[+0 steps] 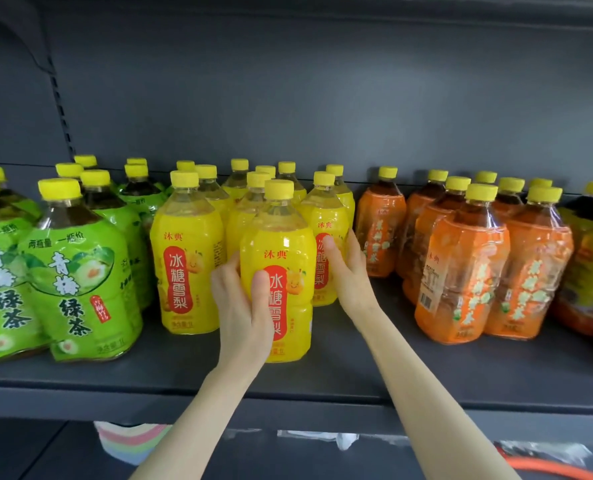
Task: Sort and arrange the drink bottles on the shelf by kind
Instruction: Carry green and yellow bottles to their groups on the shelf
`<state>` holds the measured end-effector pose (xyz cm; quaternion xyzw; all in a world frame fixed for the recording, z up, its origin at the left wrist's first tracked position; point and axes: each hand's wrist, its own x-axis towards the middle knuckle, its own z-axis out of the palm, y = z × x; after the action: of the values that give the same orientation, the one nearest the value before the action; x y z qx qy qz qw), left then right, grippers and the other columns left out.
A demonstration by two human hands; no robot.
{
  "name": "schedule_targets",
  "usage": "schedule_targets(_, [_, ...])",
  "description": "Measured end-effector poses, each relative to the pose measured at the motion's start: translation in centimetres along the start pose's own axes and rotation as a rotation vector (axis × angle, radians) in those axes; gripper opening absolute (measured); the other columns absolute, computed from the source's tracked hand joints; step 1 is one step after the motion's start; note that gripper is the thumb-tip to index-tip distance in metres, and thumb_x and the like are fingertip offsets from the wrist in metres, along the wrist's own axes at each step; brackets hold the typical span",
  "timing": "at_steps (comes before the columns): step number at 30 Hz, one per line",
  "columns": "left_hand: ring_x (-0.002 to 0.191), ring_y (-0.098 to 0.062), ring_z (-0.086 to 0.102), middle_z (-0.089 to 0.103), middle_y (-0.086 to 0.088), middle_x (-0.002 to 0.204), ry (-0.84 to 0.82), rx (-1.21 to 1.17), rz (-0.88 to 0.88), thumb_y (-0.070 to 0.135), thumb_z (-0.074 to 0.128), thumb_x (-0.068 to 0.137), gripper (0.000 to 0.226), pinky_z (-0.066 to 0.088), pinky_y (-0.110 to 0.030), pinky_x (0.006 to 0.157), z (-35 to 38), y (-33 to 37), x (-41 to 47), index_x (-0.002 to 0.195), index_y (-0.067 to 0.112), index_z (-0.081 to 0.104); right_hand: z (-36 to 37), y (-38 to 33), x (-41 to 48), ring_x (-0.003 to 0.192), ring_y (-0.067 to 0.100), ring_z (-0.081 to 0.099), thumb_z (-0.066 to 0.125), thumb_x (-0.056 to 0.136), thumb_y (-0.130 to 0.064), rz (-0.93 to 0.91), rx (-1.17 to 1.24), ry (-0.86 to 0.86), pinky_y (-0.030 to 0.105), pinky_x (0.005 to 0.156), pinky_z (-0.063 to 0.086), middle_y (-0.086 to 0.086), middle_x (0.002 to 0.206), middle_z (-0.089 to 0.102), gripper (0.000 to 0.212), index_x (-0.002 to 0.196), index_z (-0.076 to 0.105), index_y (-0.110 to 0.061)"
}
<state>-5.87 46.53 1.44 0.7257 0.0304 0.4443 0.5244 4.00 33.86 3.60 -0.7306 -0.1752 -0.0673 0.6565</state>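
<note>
left hand (241, 306) gripped front pear-drink bottle (281, 237) | right hand (350, 271) clasped rear pear-drink bottle (324, 216) | green-tea bottles (77, 271) left, orange bottles (461, 265) right

Yellow-capped bottles stand upright in groups on the grey shelf (357, 358): green-tea bottles (77, 271) left, yellow pear-drink bottles (187, 237) centre, orange-labelled bottles (468, 258) right. The front pear-drink bottle (281, 237) stands nearest, the right pear-drink bottle (322, 209) just behind it.
</note>
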Motion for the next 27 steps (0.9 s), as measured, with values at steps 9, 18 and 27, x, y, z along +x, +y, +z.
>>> schedule_targets(9, [0.146,-0.011,0.001,-0.006,0.013,0.158,-0.143,0.097,0.011,0.054,0.015,0.091,0.047,0.011,-0.047,0.119,0.8,0.2,-0.2,0.139,0.051,0.013,-0.6,-1.8,-4.5,0.139,0.020,0.038,0.062,0.071,-0.065,-0.088,0.146,-0.218,0.048,0.111,0.037,0.000,0.148,0.041,0.055,0.123,0.054,-0.049])
schedule_targets(18, [0.145,-0.014,0.007,0.006,0.005,0.157,-0.229,0.136,-0.005,0.061,0.033,0.089,0.060,0.023,-0.047,0.116,-0.9,0.4,0.3,0.143,0.034,0.036,-1.1,-1.9,-5.2,0.109,0.006,0.064,0.055,0.081,-0.051,-0.071,0.201,-0.222,0.016,0.078,0.053,-0.003,0.126,0.064,0.064,0.137,0.048,-0.020])
schedule_targets(27, [0.123,-0.019,0.050,0.053,-0.003,0.134,-0.308,0.281,0.076,0.036,0.056,0.092,0.040,0.041,-0.024,0.096,-4.0,3.4,1.1,0.125,0.016,0.060,-2.0,-5.1,-7.9,0.108,0.011,0.063,0.059,0.092,-0.038,-0.205,-0.287,0.007,0.033,0.085,0.057,0.002,0.133,0.058,0.057,0.143,0.040,-0.020])
